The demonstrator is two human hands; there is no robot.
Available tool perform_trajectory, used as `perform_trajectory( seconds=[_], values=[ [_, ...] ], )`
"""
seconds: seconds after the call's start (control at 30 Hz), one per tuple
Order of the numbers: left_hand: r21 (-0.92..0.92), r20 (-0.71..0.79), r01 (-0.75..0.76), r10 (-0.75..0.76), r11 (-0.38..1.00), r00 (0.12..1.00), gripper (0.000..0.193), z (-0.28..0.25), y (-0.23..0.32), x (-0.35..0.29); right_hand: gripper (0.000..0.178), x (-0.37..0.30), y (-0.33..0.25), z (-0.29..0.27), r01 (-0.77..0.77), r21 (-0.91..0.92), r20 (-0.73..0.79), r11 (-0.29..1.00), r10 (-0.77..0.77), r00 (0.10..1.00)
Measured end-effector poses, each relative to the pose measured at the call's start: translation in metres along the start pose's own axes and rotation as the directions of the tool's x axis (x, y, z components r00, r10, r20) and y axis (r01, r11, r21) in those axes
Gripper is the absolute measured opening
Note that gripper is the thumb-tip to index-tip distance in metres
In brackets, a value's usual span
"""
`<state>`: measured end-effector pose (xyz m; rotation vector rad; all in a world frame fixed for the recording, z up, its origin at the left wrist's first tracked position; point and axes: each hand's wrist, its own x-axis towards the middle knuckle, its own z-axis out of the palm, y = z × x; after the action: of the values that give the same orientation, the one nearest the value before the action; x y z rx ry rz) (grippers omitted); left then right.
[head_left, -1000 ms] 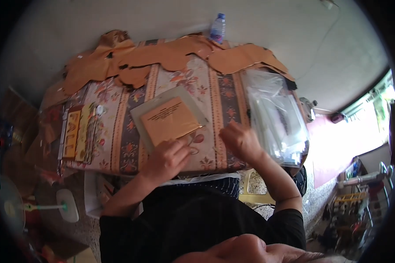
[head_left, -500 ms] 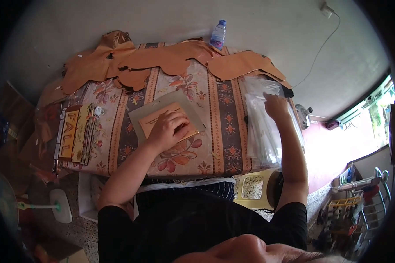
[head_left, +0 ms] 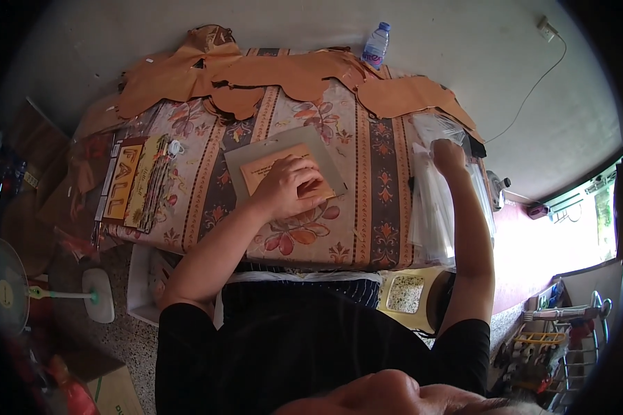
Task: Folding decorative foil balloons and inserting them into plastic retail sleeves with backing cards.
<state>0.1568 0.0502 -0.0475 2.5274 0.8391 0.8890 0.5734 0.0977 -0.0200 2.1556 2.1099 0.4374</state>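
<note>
My left hand [head_left: 291, 187] lies over an orange printed card [head_left: 260, 171], its fingers bent and the thumb apart from them. Beneath that card is a larger grey sheet [head_left: 320, 142], set at a slant on the table. At the right, my right hand [head_left: 448, 156] is closed at the top end of a pile of clear plastic bags [head_left: 430, 218], apparently pinching one. The fingertips there are hidden by the back of the hand.
Brown scalloped cutouts [head_left: 277, 72] spread along the table's back, near a water bottle [head_left: 376, 45]. A stack of decorated signs [head_left: 126, 183] lies at the left on the flowered tablecloth [head_left: 208, 207]. A fan [head_left: 7, 290] and yellow stool [head_left: 394, 315] stand below.
The whole view has shifted, so the table appears further right and higher. My right hand stays closed at the bags; my left remains on the card.
</note>
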Motion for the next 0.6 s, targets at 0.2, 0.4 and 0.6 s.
perform_trajectory(
  seconds=[0.2,0.4,0.6],
  values=[
    [-0.03,-0.055,-0.021,0.019,0.999,0.998,0.026,0.003,-0.002,-0.001,0.016,-0.002,0.0,-0.003,0.003,0.076,0.006,0.997,-0.003,1.0],
    [-0.032,-0.061,-0.037,0.035,0.999,0.998,0.024,0.002,-0.001,0.0,0.012,-0.001,0.004,-0.004,0.01,0.077,0.041,0.997,-0.013,0.999],
    [-0.027,-0.07,-0.043,0.041,0.999,0.997,0.023,0.003,0.0,0.0,0.016,-0.001,0.011,-0.003,-0.049,0.237,0.097,0.97,0.026,0.995]
  ],
)
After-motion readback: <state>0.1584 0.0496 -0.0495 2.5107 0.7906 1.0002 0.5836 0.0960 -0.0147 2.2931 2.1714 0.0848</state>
